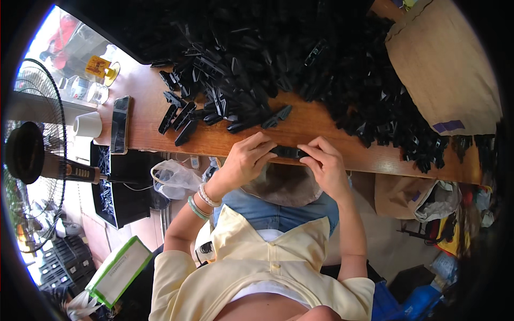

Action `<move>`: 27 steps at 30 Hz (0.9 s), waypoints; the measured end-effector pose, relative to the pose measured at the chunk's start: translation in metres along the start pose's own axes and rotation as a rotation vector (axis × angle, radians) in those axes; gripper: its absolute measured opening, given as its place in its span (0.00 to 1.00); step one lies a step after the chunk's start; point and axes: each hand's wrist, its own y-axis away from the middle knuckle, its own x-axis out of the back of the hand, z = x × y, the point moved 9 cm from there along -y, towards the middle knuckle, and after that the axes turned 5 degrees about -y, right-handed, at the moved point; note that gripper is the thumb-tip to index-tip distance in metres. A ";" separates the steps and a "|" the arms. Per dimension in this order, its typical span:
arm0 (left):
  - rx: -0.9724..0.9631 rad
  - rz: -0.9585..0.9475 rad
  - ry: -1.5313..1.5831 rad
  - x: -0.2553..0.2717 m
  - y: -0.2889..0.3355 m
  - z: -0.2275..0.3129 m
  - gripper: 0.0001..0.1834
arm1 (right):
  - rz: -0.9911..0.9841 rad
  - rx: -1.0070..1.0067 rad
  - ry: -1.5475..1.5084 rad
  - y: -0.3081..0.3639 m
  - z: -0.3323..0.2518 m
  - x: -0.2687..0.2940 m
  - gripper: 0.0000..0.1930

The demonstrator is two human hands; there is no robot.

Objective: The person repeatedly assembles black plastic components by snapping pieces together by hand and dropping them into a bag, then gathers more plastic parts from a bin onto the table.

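Note:
A small, elongated black plastic part (289,152) is held level between my two hands, just over the table's near edge. My left hand (247,159) pinches its left end between thumb and fingers. At its right end, my right hand (323,160) grips with thumb and forefinger. The fingertips cover both ends, so its exact kind does not show. Beyond my hands, a big heap of similar black parts (225,91) spreads over the wooden table (147,125). One loose black part (277,116) lies nearest my hands.
A phone (121,124) and a white cup (88,124) stand at the table's left end. A large brown paper bag (444,69) leans at the far right. Below left are a black bin (128,206) and a fan (32,155). A grey cloth bag (284,187) rests at my lap.

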 end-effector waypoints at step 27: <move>0.057 -0.037 -0.433 -0.018 -0.057 -0.001 0.12 | 0.354 0.212 0.741 -0.042 0.011 0.050 0.24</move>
